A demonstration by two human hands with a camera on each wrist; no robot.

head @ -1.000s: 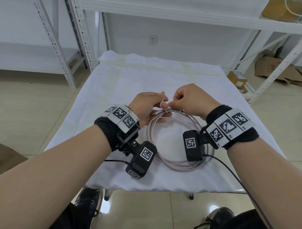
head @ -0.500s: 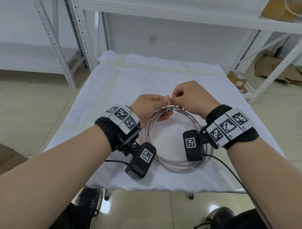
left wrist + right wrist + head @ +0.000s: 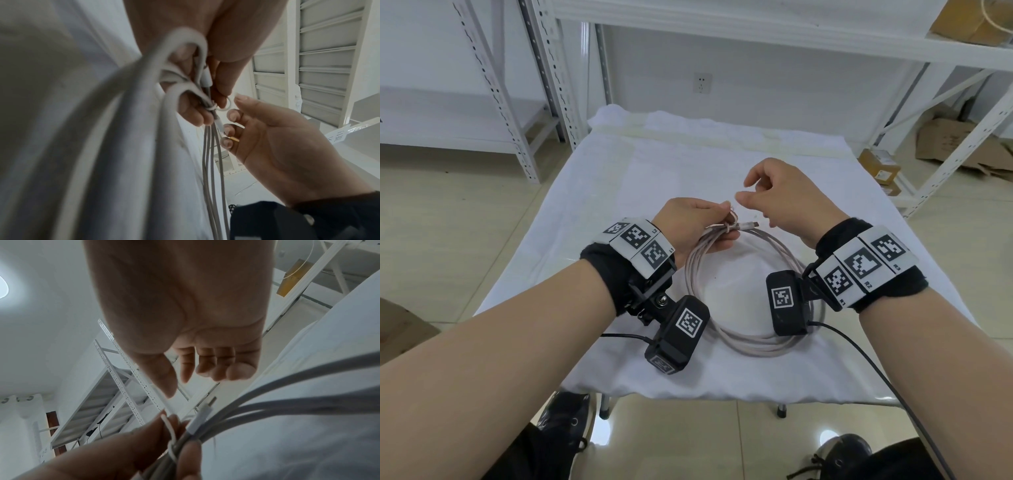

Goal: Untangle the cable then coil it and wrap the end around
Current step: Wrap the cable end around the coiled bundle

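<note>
A pale pinkish-white cable [image 3: 753, 346] lies coiled in a ring on the white cloth. My left hand [image 3: 698, 228] grips the bundled strands at the coil's far side, where the end is wrapped round them [image 3: 211, 107]. A white plug with a metal tip [image 3: 748, 225] sticks out to the right of that grip [image 3: 202, 416]. My right hand [image 3: 774, 198] hovers just above and right of the plug, fingers loosely curled [image 3: 207, 368], holding nothing. In the left wrist view its fingertips [image 3: 233, 115] sit close beside the wrap without touching it.
The table [image 3: 619, 178] under the white cloth is small, with its front edge near my wrists. White metal shelving [image 3: 493, 85] stands at the left and behind. Cardboard boxes [image 3: 880, 168] lie on the floor at the right.
My right hand has let go of the cable end and lifted up and away to the right. The wrap is pulled tight around the bundle. My left hand keeps its grip.
</note>
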